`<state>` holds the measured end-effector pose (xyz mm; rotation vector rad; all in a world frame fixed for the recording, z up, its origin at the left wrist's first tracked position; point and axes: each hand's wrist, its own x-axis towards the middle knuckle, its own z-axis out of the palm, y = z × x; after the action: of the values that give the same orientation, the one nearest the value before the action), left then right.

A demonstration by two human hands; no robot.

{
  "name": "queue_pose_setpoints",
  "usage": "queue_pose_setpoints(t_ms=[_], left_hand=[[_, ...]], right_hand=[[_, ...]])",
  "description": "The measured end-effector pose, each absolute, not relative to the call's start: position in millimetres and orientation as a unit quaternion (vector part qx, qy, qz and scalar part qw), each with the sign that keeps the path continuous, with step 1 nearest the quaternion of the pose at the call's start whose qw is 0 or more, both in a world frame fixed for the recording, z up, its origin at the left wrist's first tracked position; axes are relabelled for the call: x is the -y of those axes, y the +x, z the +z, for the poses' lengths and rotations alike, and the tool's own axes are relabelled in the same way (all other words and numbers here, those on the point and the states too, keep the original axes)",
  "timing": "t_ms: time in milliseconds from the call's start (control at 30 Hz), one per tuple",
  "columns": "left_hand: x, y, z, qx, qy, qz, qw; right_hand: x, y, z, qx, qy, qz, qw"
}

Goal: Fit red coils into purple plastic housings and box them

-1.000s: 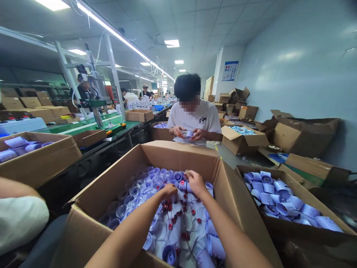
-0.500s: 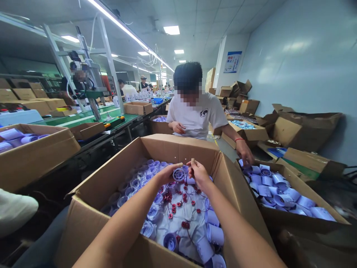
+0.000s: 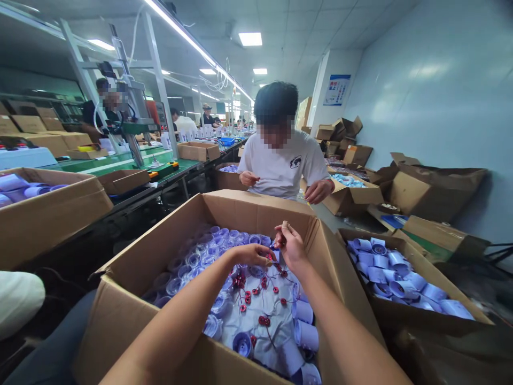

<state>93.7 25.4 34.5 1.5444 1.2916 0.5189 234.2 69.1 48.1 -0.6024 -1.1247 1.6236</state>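
Both my hands are over the far part of a large open cardboard box [image 3: 160,331]. My left hand [image 3: 253,255] reaches down near red wired parts, its fingers bent and their tips partly hidden, so any hold is unclear. Raised just to the right, my right hand [image 3: 289,243] has its fingers pinched together; anything between them is too small to name. Clear cups [image 3: 192,260] fill the box's left side. White cups [image 3: 306,335] line the right side, around a pale sheet [image 3: 232,331] with red wired parts [image 3: 263,321] on it.
Across the box a person [image 3: 276,155] in a white shirt holds both hands near the chest. A box of white cups [image 3: 404,289] stands at right, another carton [image 3: 48,219] at left. Beyond is a green conveyor [image 3: 188,167] with a press machine [image 3: 134,115].
The round white part held by my left hand is no longer seen there, and that hand has dipped. The other person's hand has moved from the right box back toward the body.
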Motion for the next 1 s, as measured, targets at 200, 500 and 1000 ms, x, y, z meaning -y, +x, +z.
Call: queue_pose_setpoints(t_ms=[200, 500, 1000], left_hand=[[-29.6, 92.0, 30.3, -0.541, 0.608, 0.333, 0.477], [-31.0, 85.2, 26.4, -0.567, 0.591, 0.337, 0.465], [-26.2, 75.2, 40.3, -0.684, 0.642, 0.181, 0.296]], right_hand=[[-84.9, 238.4, 35.4, 0.576, -0.402, 0.495, 0.511], [-77.1, 228.3, 14.7, 0.657, -0.358, 0.546, 0.377], [-74.1, 235.9, 37.6, 0.471, -0.349, 0.707, 0.396]])
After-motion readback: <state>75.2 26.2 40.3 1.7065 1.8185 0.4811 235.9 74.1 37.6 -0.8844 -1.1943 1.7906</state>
